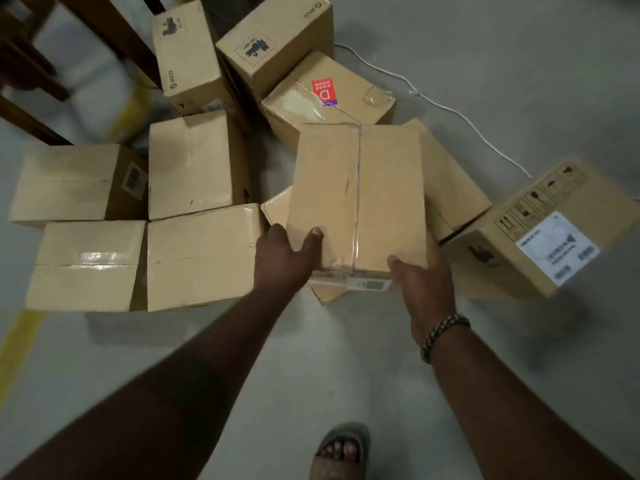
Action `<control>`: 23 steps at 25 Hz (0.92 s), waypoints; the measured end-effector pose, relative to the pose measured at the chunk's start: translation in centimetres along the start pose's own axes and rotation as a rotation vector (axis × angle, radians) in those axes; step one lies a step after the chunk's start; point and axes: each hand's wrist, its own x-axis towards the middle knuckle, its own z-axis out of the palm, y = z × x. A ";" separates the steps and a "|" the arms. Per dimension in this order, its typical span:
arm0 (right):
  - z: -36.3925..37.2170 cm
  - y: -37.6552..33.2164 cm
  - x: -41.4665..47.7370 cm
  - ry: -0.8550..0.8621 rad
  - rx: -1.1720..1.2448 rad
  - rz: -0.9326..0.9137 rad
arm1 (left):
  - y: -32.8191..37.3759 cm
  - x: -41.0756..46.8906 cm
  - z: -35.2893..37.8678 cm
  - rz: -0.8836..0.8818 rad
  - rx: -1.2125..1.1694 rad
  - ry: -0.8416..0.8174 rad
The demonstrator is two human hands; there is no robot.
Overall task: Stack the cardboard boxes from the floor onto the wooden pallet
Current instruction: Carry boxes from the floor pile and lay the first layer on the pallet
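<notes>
- Nearest the camera, a foot in a grey sandal (pixel 341 452) is planted on the pale grey concrete floor (pixel 311 375).
- Both forearms reach forward, with a braided bead bracelet (pixel 441 336) on the right wrist.
- The left hand (pixel 287 258) grasps the near-left corner of the tape-seamed tan cardboard box (pixel 358 199), thumb on top. The right hand (pixel 424 282) grips the near-right corner the same way (the fingers on both sides are mostly hidden).
- That box lies dead ahead, its long axis pointing straight away from the person. Both hands are on the near short end, neither one closer.
- It sits above a lower tan carton (pixel 325 292); I cannot tell whether it is lifted clear or resting on it.
- To the left is a cluster of plain tan cartons (pixel 204 258), and to the right a tan carton with a white shipping label (pixel 540 233).
- Farther off are a carton with a red sticker (pixel 325 95) and a white cable (pixel 450 112).
- Dark brown wooden beams (pixel 104 26) cross the top left and may be the pallet. If so, the carry swings left, and the box's far end will want to dip.
</notes>
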 end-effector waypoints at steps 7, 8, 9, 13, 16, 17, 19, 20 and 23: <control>-11.5 -6.2 -5.0 0.148 0.008 -0.315 | 13.2 -11.1 -3.6 0.165 -0.414 0.067; -13.4 -7.4 -5.9 0.156 -0.006 -0.358 | 15.1 -12.4 -4.2 0.200 -0.398 0.061; -15.6 -8.5 -7.1 0.171 -0.009 -0.392 | 17.1 -14.0 -4.5 0.236 -0.370 0.061; -24.2 -11.8 -11.8 0.226 0.009 -0.466 | 24.5 -21.1 -5.1 0.366 -0.274 0.104; -32.2 -12.7 -15.5 0.324 0.026 -0.486 | 29.5 -27.2 -3.5 0.430 -0.258 0.094; -35.0 -12.5 -16.8 0.357 0.025 -0.486 | 30.9 -29.3 -2.5 0.446 -0.267 0.069; -41.0 -10.9 -19.5 0.442 0.027 -0.459 | 33.3 -33.9 0.8 0.489 -0.279 -0.002; -44.1 -9.8 -21.0 0.483 0.026 -0.439 | 34.3 -36.4 2.8 0.512 -0.264 -0.041; -53.0 -5.6 -25.9 0.631 0.047 -0.392 | 36.7 -44.3 8.7 0.586 -0.224 -0.172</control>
